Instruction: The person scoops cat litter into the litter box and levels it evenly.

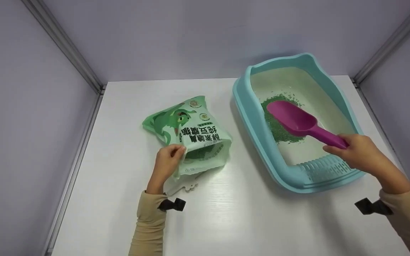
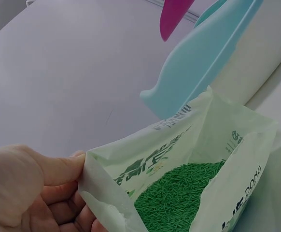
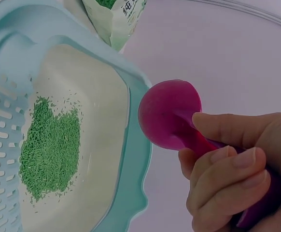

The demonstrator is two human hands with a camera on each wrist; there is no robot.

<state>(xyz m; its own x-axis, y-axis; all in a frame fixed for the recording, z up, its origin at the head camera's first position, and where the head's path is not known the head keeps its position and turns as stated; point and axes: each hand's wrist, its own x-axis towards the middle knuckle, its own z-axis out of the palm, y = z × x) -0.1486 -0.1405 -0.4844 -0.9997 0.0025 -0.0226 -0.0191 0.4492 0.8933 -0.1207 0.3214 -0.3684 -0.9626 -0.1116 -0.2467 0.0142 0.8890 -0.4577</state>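
Note:
My left hand [image 1: 168, 160] pinches the open mouth's edge of a pale green bag [image 1: 205, 140] with a cartoon cat on it. Green litter pellets [image 2: 172, 198] fill its inside, as the left wrist view shows. In my right hand [image 1: 359, 153] is the handle of a magenta scoop [image 1: 295, 119], raised over the blue litter box [image 1: 258, 124]. The scoop's bowl holds no pellets that show. A patch of green pellets [image 3: 51, 150] lies on the white floor of the box, partly hidden by the scoop in the head view.
On the white table [image 1: 219, 220] a small pale flat item [image 1: 187, 185] lies partly under the bag's near edge. The box has a slotted step [image 1: 327, 169] at its near end. Walls [image 1: 205, 39] enclose the table at the back and sides.

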